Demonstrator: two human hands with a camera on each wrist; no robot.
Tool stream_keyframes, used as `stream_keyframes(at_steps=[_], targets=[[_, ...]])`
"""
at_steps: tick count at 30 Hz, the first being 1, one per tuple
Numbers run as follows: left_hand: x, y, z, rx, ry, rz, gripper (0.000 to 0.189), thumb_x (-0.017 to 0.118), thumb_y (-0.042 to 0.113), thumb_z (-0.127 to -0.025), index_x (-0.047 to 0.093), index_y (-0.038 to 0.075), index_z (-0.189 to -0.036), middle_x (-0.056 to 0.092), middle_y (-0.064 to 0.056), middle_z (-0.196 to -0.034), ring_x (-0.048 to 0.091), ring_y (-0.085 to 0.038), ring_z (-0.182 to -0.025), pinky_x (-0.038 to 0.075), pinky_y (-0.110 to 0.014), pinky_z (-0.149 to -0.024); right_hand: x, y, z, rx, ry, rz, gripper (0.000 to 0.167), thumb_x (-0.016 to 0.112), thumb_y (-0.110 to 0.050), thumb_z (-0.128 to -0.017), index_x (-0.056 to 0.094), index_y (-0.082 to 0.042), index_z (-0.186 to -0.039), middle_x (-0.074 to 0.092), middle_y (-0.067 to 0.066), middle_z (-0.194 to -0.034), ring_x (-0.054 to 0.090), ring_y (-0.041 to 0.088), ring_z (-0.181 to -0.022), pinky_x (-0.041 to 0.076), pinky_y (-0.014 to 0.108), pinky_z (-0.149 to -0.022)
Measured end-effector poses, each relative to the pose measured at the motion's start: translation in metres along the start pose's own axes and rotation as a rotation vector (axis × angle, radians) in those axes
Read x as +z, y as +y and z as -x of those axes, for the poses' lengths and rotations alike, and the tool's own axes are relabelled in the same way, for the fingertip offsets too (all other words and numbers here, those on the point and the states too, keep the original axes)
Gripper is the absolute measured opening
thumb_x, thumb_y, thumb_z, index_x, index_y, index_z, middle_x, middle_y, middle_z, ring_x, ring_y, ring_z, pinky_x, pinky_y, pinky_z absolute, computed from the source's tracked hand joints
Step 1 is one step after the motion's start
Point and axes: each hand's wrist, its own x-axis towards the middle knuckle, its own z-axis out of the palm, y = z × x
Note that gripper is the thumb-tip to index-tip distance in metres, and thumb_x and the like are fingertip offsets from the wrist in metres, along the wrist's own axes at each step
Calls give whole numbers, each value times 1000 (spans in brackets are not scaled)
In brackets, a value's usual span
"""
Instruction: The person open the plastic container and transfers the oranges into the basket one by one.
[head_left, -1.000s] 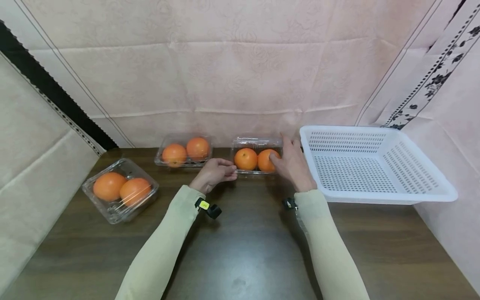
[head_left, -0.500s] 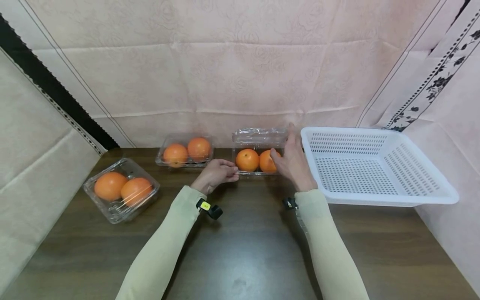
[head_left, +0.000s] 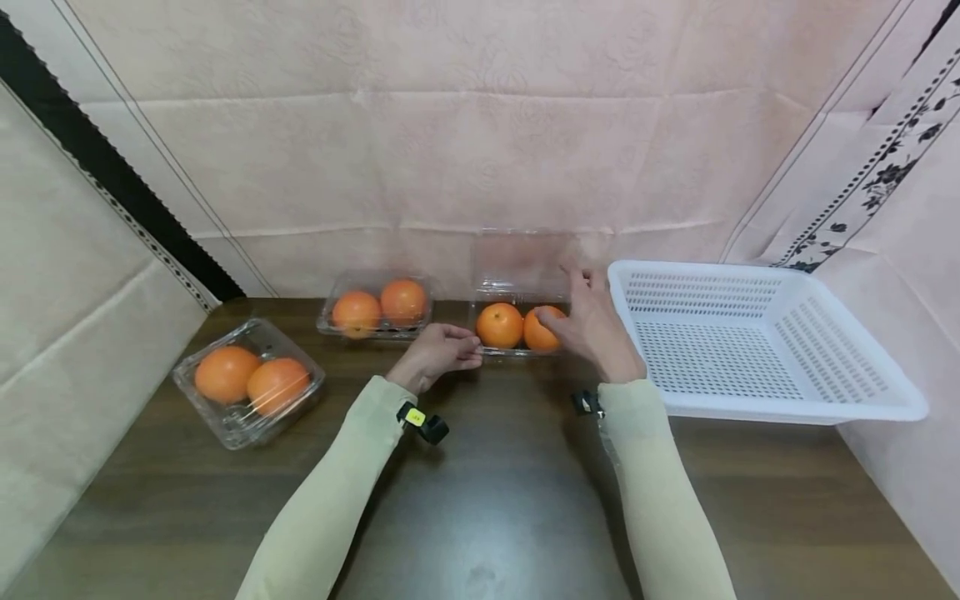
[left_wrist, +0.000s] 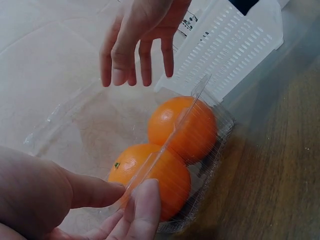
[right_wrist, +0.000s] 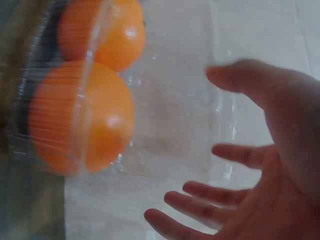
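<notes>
The clear container (head_left: pixel 517 352) stands on the dark table (head_left: pixel 487 483) near the cloth-covered wall (head_left: pixel 450 158), between the two hands, its lid (head_left: pixel 517 254) raised at the back. Main risk, in my judgement: the lid, thin and seemingly springy at its hinge, could drop forward over the fruit if nothing backs it. A second risk: a sharp pull at the front rim could tip or slide so light a tray and set the round fruit rolling. Condition: transparent, glossy, ribbed along the front wall; no crack noted, though glare and blur limit the check. Inside, side by side, sit a left orange (head_left: pixel 499 325) and a right orange (head_left: pixel 542 330), both bright and smooth-skinned.

The left hand (head_left: pixel 442 350) pinches the front rim at its left corner, thumb against finger. The right hand (head_left: pixel 597 329) has its fingers spread and grips nothing, beside the lid's right side; whether a fingertip touches the plastic I cannot tell.

Further out, a white perforated basket (head_left: pixel 795 411) stands to the right, just beside the right hand. To the left, a second container (head_left: pixel 382 333) near the wall and a third container (head_left: pixel 238 433), set at an angle nearer the person, each hold two oranges.
</notes>
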Motion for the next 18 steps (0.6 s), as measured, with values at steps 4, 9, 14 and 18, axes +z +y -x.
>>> stream_keyframes(at_steps=[4,9,14,18], targets=[[0,-1,-1,8,-2,-6,31,60,6,-103,56,-4,-132,67,-23,-121,73,-28,-103,60,-38,-100,-5,0,-2,4,-87,-5,88,76,-39,-91,25,-21,-161,24,19,-164,38,37,-142,41,58,-119],[2,-4,-2,10,-4,-16,30,59,6,-103,56,-5,-131,67,-24,-122,72,-30,-105,62,-35,-96,-4,2,-5,-11,-152,17,92,82,-35,-87,28,-19,-161,22,18,-166,32,37,-147,37,58,-122],[1,-3,-3,35,-12,-47,29,59,7,-103,56,-5,-130,65,-27,-125,72,-32,-106,64,-32,-90,0,3,-9,-28,-187,54,86,84,-30,-85,37,-19,-157,30,17,-162,36,38,-140,44,58,-116],[0,-1,-4,37,-11,-50,28,59,8,-103,56,-4,-129,65,-26,-124,71,-32,-106,65,-29,-86,4,5,-12,-37,-200,88,82,85,-29,-84,44,-19,-154,35,16,-158,39,37,-136,44,58,-117]])
